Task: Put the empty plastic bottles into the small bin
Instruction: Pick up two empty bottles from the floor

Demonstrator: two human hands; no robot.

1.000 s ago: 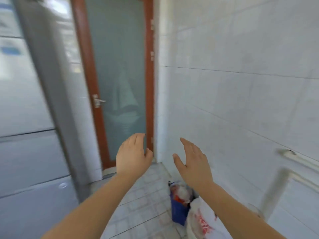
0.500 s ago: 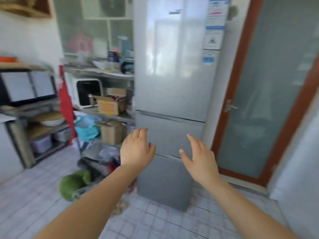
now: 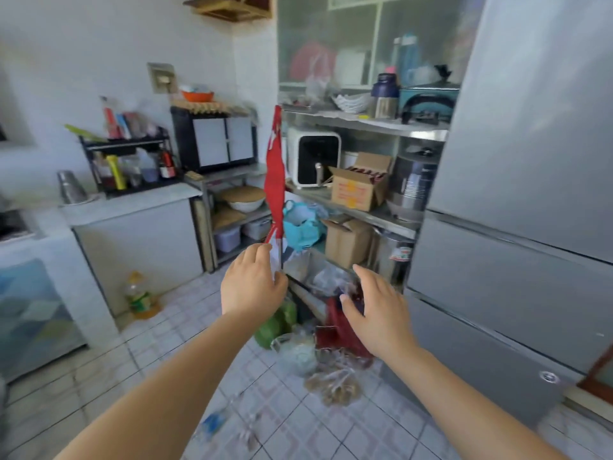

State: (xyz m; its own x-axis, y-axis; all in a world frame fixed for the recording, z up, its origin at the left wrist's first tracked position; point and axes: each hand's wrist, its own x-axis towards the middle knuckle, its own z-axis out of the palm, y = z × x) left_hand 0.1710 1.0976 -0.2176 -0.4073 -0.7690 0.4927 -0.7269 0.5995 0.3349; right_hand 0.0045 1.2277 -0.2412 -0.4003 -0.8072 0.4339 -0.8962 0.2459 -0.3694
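Hands raised mid-air, both empty: left hand [image 3: 252, 283] loosely curled, right hand [image 3: 378, 313] spread, ready to reach. Plastic bottles [image 3: 229, 419], blurred, probably lie on floor tiles [image 3: 159, 353] below. Bin not seen.

floor bags [image 3: 331, 356] block ahead; fridge [image 3: 517, 194] right | tiled floor [image 3: 166, 353] left open
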